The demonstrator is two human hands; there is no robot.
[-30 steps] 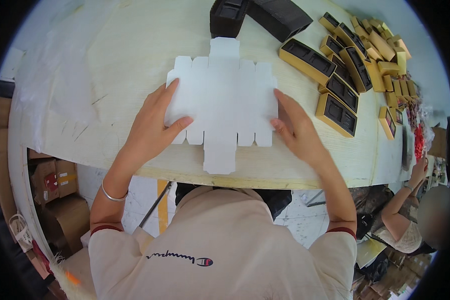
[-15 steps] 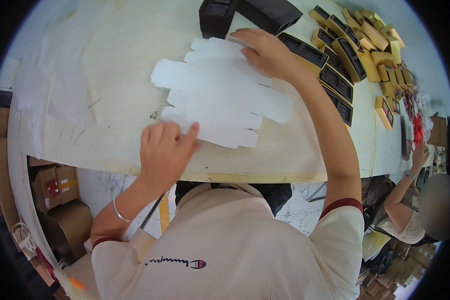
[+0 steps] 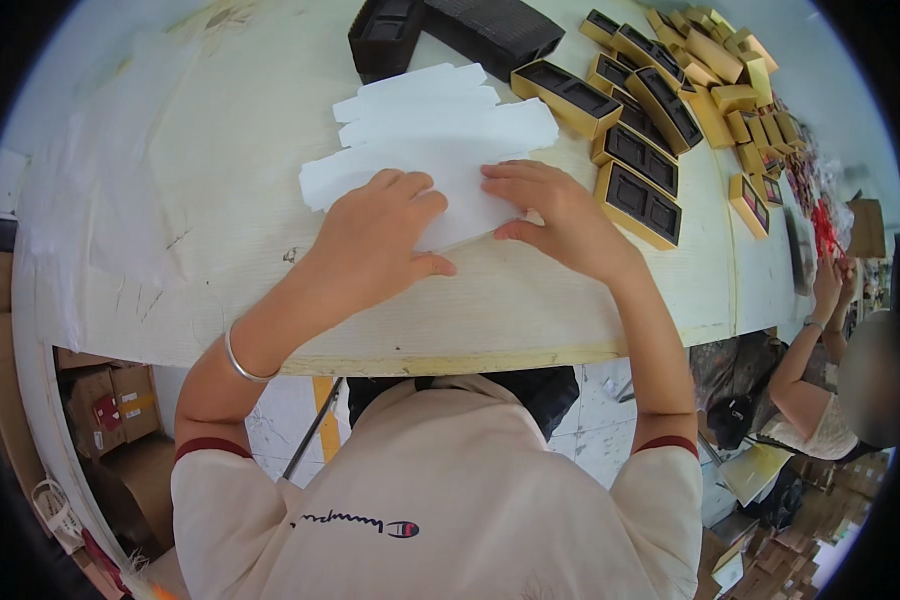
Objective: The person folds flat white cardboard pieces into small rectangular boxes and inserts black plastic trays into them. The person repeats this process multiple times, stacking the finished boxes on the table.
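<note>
A white unfolded carton blank (image 3: 425,130), with flaps along its sides, lies on the pale table in front of me. My left hand (image 3: 378,235) is bent over its near left part, fingertips on top and thumb by the near edge. At the near right part, my right hand (image 3: 560,215) has its fingers on the card and its thumb lower, beside the edge. Both hands grip the near panel, which looks bent upward. The hands cover part of this panel, so its exact fold is hidden.
Dark stacked trays (image 3: 495,38) stand beyond the blank. Gold boxes with black inserts (image 3: 640,200) sit to the right, with more gold boxes (image 3: 735,95) behind. Clear plastic sheeting (image 3: 105,190) covers the left side. Another person's hand (image 3: 827,288) works at far right, near red material.
My right hand has come from the blank's far edge to its near right part. My left hand has moved farther onto the card. The near panel now looks bent up.
</note>
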